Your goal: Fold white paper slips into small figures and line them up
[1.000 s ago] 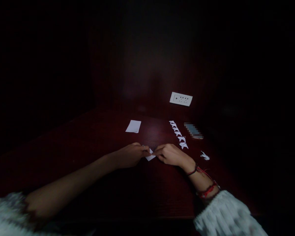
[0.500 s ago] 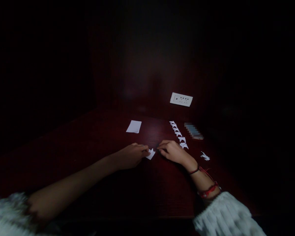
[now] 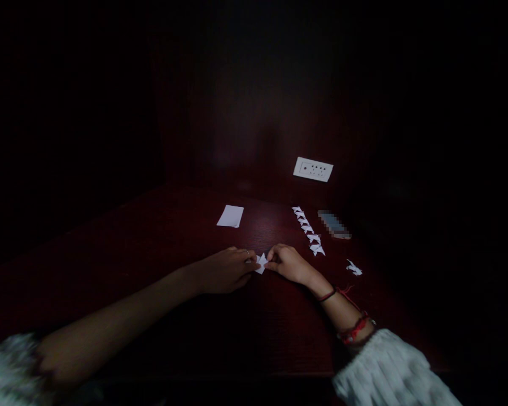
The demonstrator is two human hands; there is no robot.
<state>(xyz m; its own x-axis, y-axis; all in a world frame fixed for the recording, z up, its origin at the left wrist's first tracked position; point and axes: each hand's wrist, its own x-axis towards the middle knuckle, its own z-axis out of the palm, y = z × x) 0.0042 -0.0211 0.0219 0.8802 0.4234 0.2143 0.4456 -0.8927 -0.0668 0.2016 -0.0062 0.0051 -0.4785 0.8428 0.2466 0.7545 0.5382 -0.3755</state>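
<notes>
A small folded white paper piece (image 3: 261,263) lies on the dark red table (image 3: 186,237), pinched from both sides. My left hand (image 3: 226,269) grips its left edge with closed fingers; a ring shows on one finger. My right hand (image 3: 288,263) pinches its right edge; red cords circle that wrist. Both sleeves are white and fuzzy.
A row of several finished folded paper pieces (image 3: 308,230) runs back to the right, with one more piece (image 3: 354,268) apart at the right. A flat white paper sheet (image 3: 231,216) lies behind. A phone (image 3: 333,225) and a white wall socket (image 3: 312,169) are at the back right.
The paper piece went from a flat folded shape to a pointed one. My right hand lifted off it briefly, then came back and pinched its right edge.
</notes>
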